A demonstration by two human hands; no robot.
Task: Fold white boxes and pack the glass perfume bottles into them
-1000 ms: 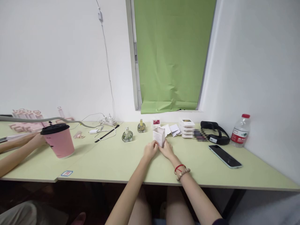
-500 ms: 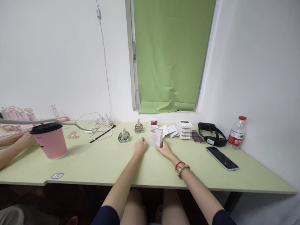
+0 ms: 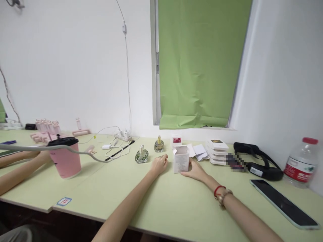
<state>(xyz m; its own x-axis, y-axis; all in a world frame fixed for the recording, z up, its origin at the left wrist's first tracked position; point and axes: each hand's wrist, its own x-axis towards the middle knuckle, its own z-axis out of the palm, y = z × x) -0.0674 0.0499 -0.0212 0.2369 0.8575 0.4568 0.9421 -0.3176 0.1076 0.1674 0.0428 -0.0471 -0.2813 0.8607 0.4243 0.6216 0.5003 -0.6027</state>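
A white paper box (image 3: 181,163) with printing on its front stands upright on the table, its top flaps raised. My right hand (image 3: 195,170) grips it from the right, thumb low at the front. To its left, my left hand (image 3: 159,165) rests on the table with curled fingers, apart from the box; the inside of that hand is hidden. Two glass perfume bottles stand beyond my left hand: a greenish bottle (image 3: 141,155) and a gold-topped bottle (image 3: 159,145). Behind the held box is another white box (image 3: 176,140) with a red picture.
Folded white papers (image 3: 200,152) and stacked white boxes (image 3: 217,153) lie to the right. Farther right are a black headset (image 3: 264,169), a phone (image 3: 284,203) and a water bottle (image 3: 301,164). Leftward stand a pink cup (image 3: 66,163), cables (image 3: 121,144) and another person's arms (image 3: 24,173).
The view has turned left and moved closer to the table. My right hand still holds the box, whose printed front now faces me more squarely. My left hand stays beside it.
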